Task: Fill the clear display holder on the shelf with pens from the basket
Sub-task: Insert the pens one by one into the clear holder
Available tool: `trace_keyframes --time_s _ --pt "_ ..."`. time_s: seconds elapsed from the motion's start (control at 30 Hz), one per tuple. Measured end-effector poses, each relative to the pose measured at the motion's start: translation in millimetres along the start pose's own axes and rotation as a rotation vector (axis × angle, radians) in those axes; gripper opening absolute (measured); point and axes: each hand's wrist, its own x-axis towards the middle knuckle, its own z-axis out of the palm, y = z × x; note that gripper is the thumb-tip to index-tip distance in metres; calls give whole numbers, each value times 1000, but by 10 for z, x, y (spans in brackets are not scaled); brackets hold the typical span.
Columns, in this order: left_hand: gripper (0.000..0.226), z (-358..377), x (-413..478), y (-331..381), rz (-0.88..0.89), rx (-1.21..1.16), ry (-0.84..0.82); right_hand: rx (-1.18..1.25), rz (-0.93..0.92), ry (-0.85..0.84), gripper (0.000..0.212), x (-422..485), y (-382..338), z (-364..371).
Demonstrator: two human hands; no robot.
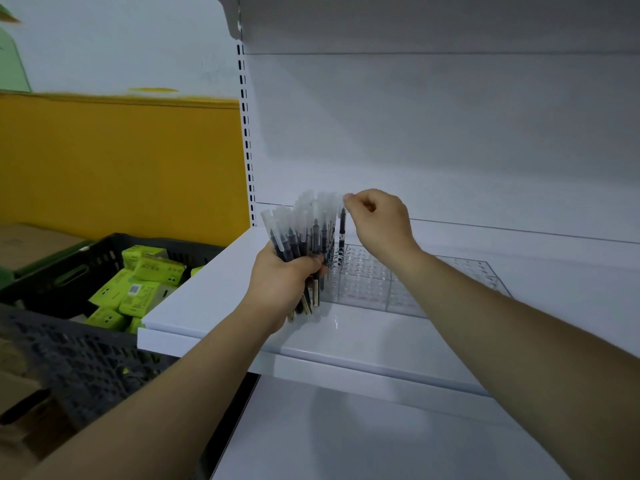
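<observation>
Green packets [145,289] printed with small dark face marks are lying jumbled inside a dark plastic crate [86,268] at the left, one showing a white label with a code. A brown cardboard box [27,240] is sitting behind that crate, and another [20,410] is sitting low at the left edge. A yellow wall panel [121,161] is running beneath pale paint.

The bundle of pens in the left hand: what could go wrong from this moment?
1. The left hand grips many pens loosely fanned; some may slip onto the shelf.
2. The right hand pinches one pen by its cap; the cap might pull off.
3. The clear holder could slide if pushed.
</observation>
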Motion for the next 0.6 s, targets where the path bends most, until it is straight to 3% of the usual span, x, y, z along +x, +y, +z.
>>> trace_keyframes --time_s 0.07,0.13,0.3,0.47,0.6 --pt "24 32 -15 23 12 -8 -23 34 -14 -122 42 -97 -99 -19" --pt "26 71 -29 55 26 -28 -44 42 -18 -220 33 -164 -162 -35" --pt "28 132 -77 125 50 -91 -83 28 -8 -250 28 -187 -200 -86" --pt "20 101 -34 77 -6 -56 -12 143 60 -166 19 -150 -230 -133" --pt "13 10 0 18 -75 -71 34 269 78 71 17 -16 -217 -231"
